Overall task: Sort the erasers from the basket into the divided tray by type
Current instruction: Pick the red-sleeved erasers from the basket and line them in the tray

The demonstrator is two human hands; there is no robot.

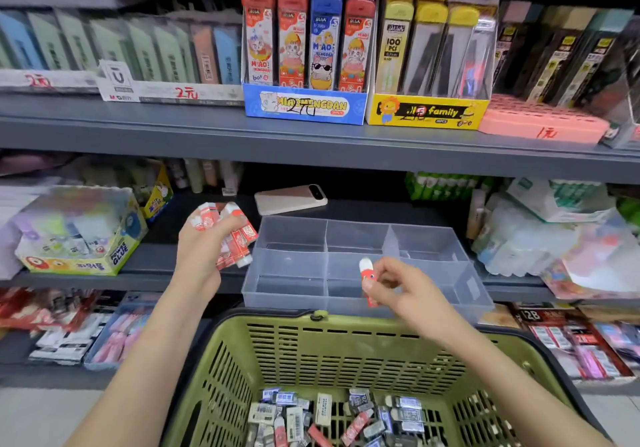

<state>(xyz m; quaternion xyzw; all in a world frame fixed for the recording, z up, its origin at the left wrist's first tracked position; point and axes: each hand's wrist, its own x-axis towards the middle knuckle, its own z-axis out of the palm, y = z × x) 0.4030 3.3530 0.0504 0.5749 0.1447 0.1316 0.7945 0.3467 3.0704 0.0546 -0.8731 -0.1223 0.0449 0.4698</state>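
Red-and-white eraser (366,270) stands upright, its lower half pinched between the thumb and fingers (384,271) of the right hand (398,290), held above the front middle compartment of the clear divided tray (429,238). Left of the tray, the left hand (199,249) has its fingers clamped round a bunch of red-and-white erasers (237,238). Nearer, the green basket (311,342) holds mixed loose erasers (346,419). The tray sits on a grey shelf (194,270).

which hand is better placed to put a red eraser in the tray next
Right. The right hand pinches a single red eraser that appears over the front middle compartment of the divided tray, ready to release. The left hand sits beside the tray's left wall, gripping a bunch of red erasers.
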